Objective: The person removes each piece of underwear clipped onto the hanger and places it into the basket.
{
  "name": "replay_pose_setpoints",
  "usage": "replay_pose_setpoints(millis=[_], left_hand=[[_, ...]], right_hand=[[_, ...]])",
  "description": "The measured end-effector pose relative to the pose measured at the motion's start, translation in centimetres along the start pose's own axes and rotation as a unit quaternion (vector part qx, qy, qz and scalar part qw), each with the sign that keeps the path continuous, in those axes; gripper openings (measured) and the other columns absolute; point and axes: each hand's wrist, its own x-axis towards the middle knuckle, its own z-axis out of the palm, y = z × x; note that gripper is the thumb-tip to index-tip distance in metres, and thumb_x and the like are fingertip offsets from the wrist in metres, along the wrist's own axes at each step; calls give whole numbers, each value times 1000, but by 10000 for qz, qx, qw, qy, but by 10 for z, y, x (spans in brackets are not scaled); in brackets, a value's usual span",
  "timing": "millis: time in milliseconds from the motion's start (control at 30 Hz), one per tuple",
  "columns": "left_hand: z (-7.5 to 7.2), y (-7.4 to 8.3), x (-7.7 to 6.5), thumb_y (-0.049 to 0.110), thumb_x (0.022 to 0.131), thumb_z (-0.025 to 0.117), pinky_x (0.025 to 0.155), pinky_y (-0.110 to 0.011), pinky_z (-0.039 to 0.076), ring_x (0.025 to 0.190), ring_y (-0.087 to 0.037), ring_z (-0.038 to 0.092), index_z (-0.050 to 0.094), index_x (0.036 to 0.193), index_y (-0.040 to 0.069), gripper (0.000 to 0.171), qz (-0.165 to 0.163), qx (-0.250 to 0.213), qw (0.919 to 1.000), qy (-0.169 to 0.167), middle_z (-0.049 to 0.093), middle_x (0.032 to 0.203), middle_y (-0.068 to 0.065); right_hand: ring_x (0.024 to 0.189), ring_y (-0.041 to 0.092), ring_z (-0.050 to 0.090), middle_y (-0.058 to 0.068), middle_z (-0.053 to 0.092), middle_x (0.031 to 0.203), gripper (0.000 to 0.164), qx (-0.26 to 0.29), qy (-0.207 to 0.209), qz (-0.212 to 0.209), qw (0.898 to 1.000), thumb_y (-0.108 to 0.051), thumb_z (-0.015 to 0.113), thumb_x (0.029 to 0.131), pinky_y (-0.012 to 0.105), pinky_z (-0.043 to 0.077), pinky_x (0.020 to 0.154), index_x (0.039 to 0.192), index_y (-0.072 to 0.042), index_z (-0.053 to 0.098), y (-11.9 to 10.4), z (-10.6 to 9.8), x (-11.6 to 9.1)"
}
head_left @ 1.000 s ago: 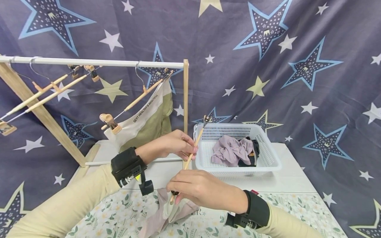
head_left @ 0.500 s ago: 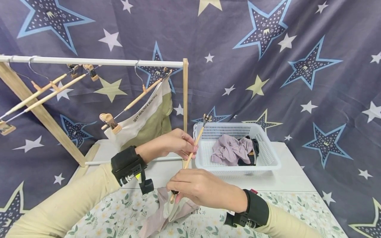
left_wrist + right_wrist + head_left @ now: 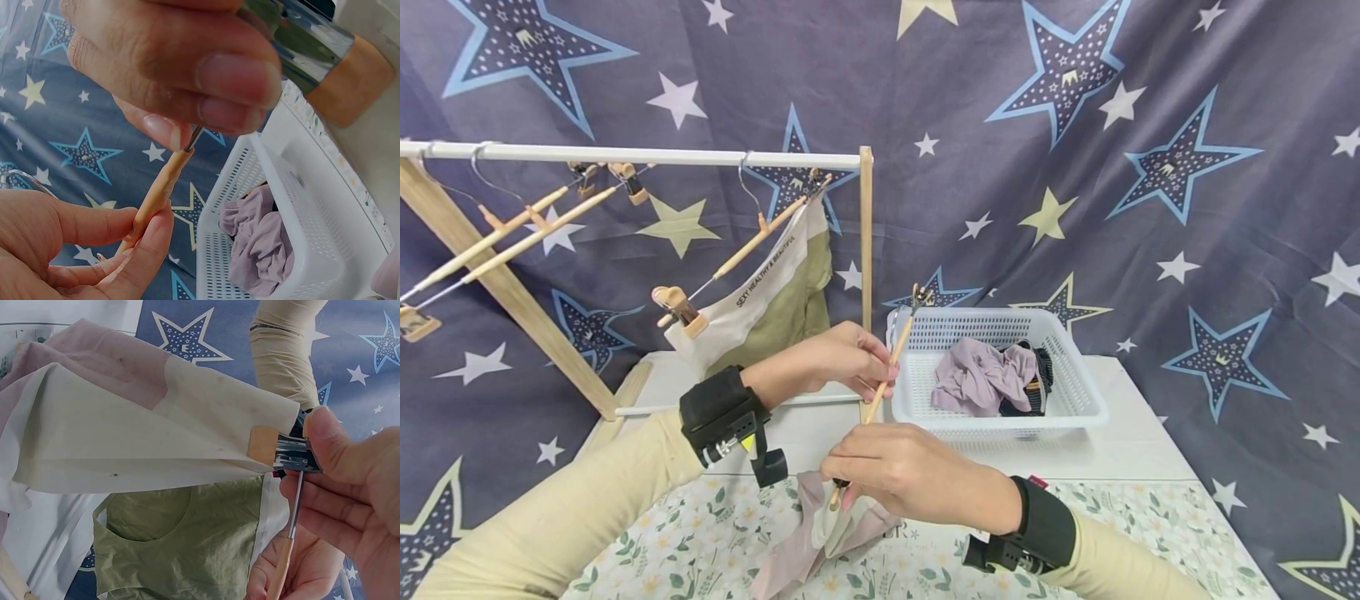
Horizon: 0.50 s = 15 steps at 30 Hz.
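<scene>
A wooden clip hanger slants between both hands. My left hand holds its bar between thumb and fingers, beside the basket. My right hand pinches the metal clip at the near end. In the right wrist view, that clip's wooden pad bites the cream band of a pink and cream garment, which hangs down over the flowered cloth in the head view. At the hanger's far end, another clip bears no garment.
A white basket with a mauve garment and a dark one stands at the right. On the left rack's white rail hang an olive and white garment and two bare hangers. Flowered cloth covers the front.
</scene>
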Motion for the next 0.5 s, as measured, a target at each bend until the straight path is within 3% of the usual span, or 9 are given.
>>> replay_pose_setpoints(millis=[500], left_hand=[[1,1,0,2,96,65,68,-24,61,69,-10,70,67,109,-11,18,0,-61,10000,-16,72,72,-2]], right_hand=[[95,8,69,-3,74,98,23,61,165,58,9998,-13,80,87,15,52,96,108,-7,73,1,1,-1]])
